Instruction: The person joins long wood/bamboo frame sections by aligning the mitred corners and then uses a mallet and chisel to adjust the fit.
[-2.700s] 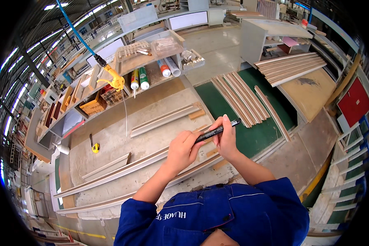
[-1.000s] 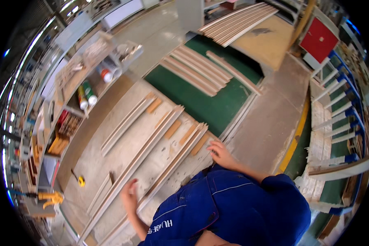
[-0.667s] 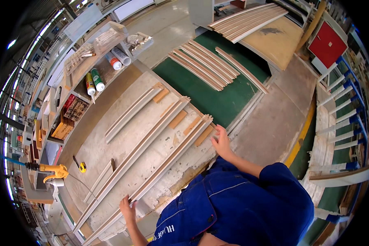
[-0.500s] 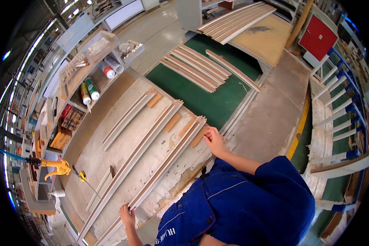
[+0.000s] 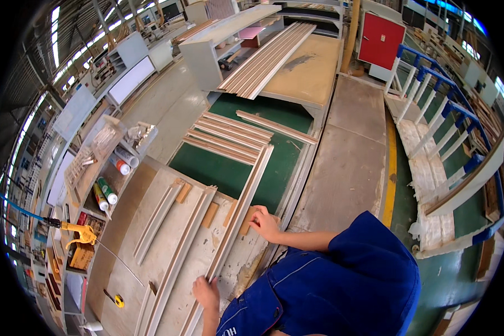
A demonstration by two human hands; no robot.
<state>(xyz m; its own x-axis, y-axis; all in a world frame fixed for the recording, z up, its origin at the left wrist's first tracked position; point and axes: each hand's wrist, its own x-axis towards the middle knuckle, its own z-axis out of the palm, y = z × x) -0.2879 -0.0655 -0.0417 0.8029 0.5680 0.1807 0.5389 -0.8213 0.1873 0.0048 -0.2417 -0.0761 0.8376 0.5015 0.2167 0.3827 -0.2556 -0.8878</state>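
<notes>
A long, white-edged moulding strip [image 5: 246, 193] runs away from me along the worn bench, its far end jutting past the bench edge over a green surface. My left hand [image 5: 206, 292] has its fingers closed around the strip's nearer part. Beside the strip, my right hand [image 5: 265, 224] is closed, fingertips bent down at a small wooden block [image 5: 245, 225] by the bench edge; the exact grip is partly hidden. To the left lie a second long moulding strip [image 5: 182, 255] and a shorter moulding strip [image 5: 158, 221], with another small wooden block [image 5: 210, 215] between the strips.
Several strips [image 5: 229, 134] rest on the green surface [image 5: 213, 168] ahead; more lie stacked on a tan table [image 5: 302, 73]. A shelf [image 5: 131, 176] with tubes stands left, near a yellow air gun [image 5: 84, 234] and tape measure [image 5: 119, 301]. Racks with blue parts [image 5: 420, 73] stand right.
The moulding strip under my left hand has slid away from me, its far end now beyond the bench edge. The view has shifted, showing more of the far area. Both hands stay close to the strip.
</notes>
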